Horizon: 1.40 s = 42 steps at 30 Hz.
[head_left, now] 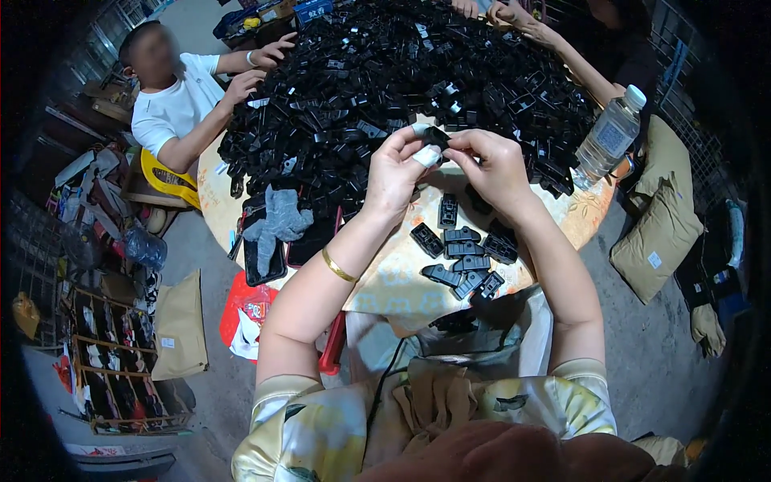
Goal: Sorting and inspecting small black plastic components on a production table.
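Observation:
Both my hands meet at the near edge of a big heap of black plastic parts [353,88]. Between the fingertips is a small black plastic part [436,137], partly covered by them. My left hand [393,175] pinches it from the left, with white wrapping on the thumb and a fingertip. From the right, my right hand [496,165] grips it with thumb and forefinger. Several separate black plastic pieces [470,263] lie on the patterned tabletop [377,285] between my forearms. More black pieces [454,321] rest in my lap.
A clear bottle [610,136] stands at the table's right side. Left of my forearm are a grey glove [278,223] and a dark phone-like slab [265,261]. A person in white [181,96] reaches in from the left, another person's arm [574,60] from the far right. Sacks [654,233] lie right.

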### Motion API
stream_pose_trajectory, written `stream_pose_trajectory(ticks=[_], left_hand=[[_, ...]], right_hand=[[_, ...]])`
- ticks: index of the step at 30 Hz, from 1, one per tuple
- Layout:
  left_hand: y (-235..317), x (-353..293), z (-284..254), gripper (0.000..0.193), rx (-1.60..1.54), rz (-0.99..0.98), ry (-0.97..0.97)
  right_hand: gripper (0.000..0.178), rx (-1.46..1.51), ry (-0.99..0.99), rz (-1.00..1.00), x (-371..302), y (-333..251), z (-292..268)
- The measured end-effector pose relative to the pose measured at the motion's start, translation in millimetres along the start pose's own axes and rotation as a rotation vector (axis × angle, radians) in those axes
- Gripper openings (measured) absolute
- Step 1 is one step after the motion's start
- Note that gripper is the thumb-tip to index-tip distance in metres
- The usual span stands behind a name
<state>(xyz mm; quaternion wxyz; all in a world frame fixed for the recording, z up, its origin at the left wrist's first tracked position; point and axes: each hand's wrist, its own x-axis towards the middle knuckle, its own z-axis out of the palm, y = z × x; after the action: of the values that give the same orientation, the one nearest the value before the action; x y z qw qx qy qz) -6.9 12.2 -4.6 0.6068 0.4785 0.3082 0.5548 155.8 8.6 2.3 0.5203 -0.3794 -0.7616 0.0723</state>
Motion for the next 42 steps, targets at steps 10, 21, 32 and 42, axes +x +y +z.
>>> stream_pose_trajectory(ticks=[10, 21, 32, 42], left_hand=[[7.9, -1.1, 0.7, 0.025, -0.027, 0.02, -0.091], [12.0, -15.8, 9.1, 0.037, 0.347, 0.168, -0.285], [4.8, -8.0, 2.7, 0.035, 0.784, 0.31, -0.288], [-15.1, -27.9, 4.6, 0.028, 1.155, 0.427, -0.465]], right_hand=[[0.032, 0.224, -0.037, 0.191, 7.2, -7.9, -9.7], [0.035, 0.652, -0.295, 0.444, 10.2, -13.6, -16.2], [0.03, 0.599, -0.188, 0.475, 6.1, 3.5, -10.8], [0.031, -0.298, -0.439, 0.26, -42.9, -11.6, -38.1]])
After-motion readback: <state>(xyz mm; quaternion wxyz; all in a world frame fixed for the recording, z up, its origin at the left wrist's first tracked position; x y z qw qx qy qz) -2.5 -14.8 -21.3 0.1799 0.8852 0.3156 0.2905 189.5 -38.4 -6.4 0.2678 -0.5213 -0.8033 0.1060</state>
